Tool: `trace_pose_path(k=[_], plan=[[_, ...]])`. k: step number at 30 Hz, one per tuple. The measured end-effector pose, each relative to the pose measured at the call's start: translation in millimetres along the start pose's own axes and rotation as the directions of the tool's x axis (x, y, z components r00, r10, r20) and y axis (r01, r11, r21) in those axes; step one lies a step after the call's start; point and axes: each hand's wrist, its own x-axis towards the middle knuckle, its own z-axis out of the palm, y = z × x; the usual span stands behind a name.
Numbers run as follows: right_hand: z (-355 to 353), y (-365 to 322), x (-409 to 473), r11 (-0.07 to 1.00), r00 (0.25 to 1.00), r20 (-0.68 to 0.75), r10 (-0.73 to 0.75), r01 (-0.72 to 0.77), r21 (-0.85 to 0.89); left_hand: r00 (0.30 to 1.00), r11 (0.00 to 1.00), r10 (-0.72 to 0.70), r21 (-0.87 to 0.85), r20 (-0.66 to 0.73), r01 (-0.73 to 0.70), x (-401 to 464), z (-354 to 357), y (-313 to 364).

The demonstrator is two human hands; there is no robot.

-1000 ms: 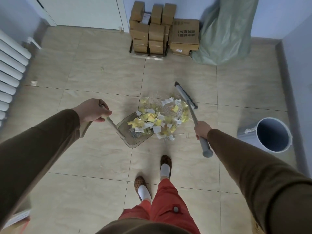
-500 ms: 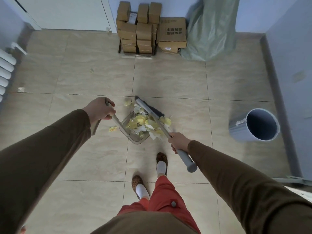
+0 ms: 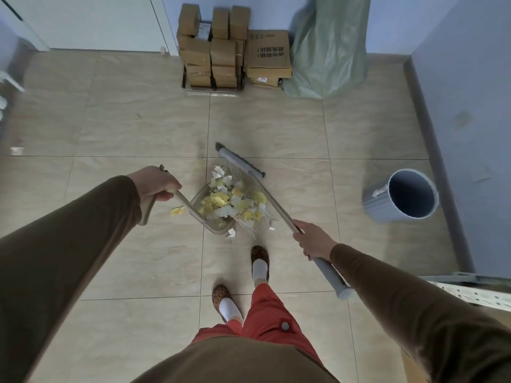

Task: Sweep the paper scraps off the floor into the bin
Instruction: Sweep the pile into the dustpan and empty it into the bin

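I see a beige tiled floor (image 3: 138, 272) under soft daylight, pale blue walls (image 3: 470, 78), and a white door (image 3: 96, 20) at far left. Stacked cardboard boxes (image 3: 221, 53) and a green sack (image 3: 329, 51) stand against the far wall.

**Beige tile floor and what sits on it**

Tiled floor (image 3: 124, 128), thin grout lines. Far edge, at the wall: stacked cardboard boxes (image 3: 221, 56), green sack (image 3: 326, 59) just beside them. Right edge: grey bin (image 3: 401, 200), upright, mouth open. Mid-floor: clear dustpan (image 3: 218, 229) heaped with yellow and white paper scraps (image 3: 235, 201); loose scrap (image 3: 177, 210) just left of it, another (image 3: 16, 150) near left edge. Slippers (image 3: 260, 258) near edge.
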Motion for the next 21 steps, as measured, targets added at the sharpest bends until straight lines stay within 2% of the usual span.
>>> trace_pose_path(k=[3, 6, 7, 10, 17, 21], plan=[[12.1, -2.7, -4.1, 0.995, 0.997, -0.049, 0.059, -0.055, 0.079, 0.999, 1.000, -0.012, 0.012, 0.037, 0.012, -5.0, -0.7, -5.1], [30.5, -14.9, 0.9, 0.994, 0.992, -0.071, 0.105, -0.103, 0.020, 0.996, 0.999, -0.042, 0.014, 0.078, 0.041, -10.0, -0.5, -5.3], [37.1, -17.3, 6.0, 0.992, 0.991, -0.060, 0.123, -0.123, 0.011, 0.996, 0.999, -0.046, 0.014, 0.082, 0.045, -10.8, 0.5, -5.1], [51.9, -29.4, 20.3, 0.976, 0.984, -0.004, 0.178, -0.176, 0.127, 0.997, 0.999, -0.039, -0.005, 0.069, 0.040, -10.4, 5.2, -3.3], [78.2, -69.2, 27.6, 0.954, 0.980, 0.144, 0.138, -0.171, 0.247, 0.998, 0.997, -0.016, -0.077, 0.067, 0.021, -11.1, 5.9, -6.6], [74.0, -73.8, 22.2, 0.966, 0.974, 0.207, 0.092, -0.137, 0.220, 0.996, 0.993, -0.024, -0.113, 0.088, 0.034, -12.2, 3.9, -7.5]])
